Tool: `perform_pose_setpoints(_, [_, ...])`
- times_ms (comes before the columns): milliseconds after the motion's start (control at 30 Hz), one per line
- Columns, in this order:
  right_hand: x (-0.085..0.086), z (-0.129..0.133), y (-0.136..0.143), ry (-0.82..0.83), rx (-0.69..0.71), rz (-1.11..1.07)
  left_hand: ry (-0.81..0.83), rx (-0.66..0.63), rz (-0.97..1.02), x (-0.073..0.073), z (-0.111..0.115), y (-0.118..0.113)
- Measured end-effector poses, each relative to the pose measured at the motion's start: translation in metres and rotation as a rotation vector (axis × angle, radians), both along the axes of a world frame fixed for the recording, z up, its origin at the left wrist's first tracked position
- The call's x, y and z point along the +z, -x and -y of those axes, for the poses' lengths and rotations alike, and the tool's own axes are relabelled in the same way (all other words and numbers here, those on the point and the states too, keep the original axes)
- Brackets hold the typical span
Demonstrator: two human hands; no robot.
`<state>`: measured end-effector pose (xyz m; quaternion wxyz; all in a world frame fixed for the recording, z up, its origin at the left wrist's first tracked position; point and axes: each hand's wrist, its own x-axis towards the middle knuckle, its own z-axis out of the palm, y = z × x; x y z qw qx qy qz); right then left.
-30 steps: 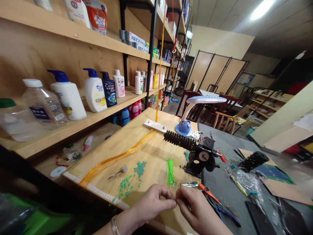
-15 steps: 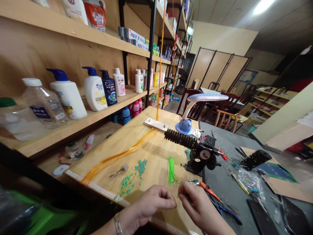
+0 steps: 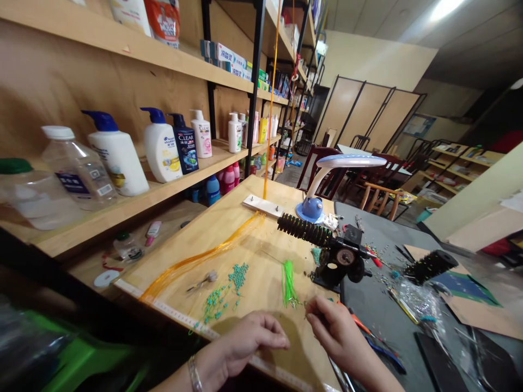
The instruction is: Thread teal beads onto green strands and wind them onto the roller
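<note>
My left hand (image 3: 256,338) is above the front edge of the wooden table, fingers curled and thumb pressed to the fingertips. To its right, my right hand (image 3: 333,329) is also pinched, with a gap between the two. Anything between either set of fingertips is too small to make out. Just beyond the right hand lies a bundle of bright green cords (image 3: 288,283). Left of the cords are a heap of turquoise beads (image 3: 238,276) and several beads on thin green strands (image 3: 216,302). Orange-handled pliers (image 3: 360,325) are partly hidden by my right hand.
Orange threads (image 3: 196,257) run across the wooden table (image 3: 163,305) from a white bar (image 3: 261,205). A black machine with a ridged roller (image 3: 304,230) and a desk lamp (image 3: 310,209) stand behind. Blue-handled pliers (image 3: 386,354) lie right. Shelves of bottles (image 3: 161,147) line the left.
My hands have drawn a little farther apart, the right one moving right and the left one slightly left. The whole view has shifted a little. Both hands remain pinched.
</note>
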<state>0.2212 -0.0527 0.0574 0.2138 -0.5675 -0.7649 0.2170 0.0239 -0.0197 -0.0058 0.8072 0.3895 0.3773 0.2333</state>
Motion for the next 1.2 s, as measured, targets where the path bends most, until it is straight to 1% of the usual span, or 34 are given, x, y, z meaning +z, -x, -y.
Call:
perform_pose_setpoints(300, [-0.001,-0.002,0.000,0.011,-0.010,0.004,-0.001,0.001,-0.033,-0.005,0.003,0.004])
perform_pose_setpoints(700, [-0.004,-0.004,-0.003,0.012,-0.016,-0.012,0.007,0.004,-0.050,-0.004,0.002,0.006])
perform_pose_setpoints(833, [-0.003,-0.003,-0.002,0.020,-0.018,-0.032,-0.002,0.005,-0.063,0.001,0.005,0.007])
perform_pose_setpoints(900, [-0.001,-0.001,-0.001,0.022,-0.013,-0.038,-0.049,-0.017,-0.094,0.004,0.005,0.009])
perform_pose_setpoints(967, [0.000,0.000,0.000,0.024,-0.007,-0.033,-0.128,-0.038,-0.166,0.007,0.003,0.010])
perform_pose_setpoints(1033, [0.001,0.001,0.002,0.023,-0.005,-0.016,-0.228,-0.005,-0.201,0.011,0.001,0.010])
perform_pose_setpoints(1100, [0.000,0.001,0.005,0.026,-0.002,0.002,-0.348,0.039,-0.151,0.016,0.000,0.007])
perform_pose_setpoints(1200, [-0.002,0.001,0.010,0.029,0.004,0.006,-0.565,0.066,-0.104,0.023,-0.002,-0.003])
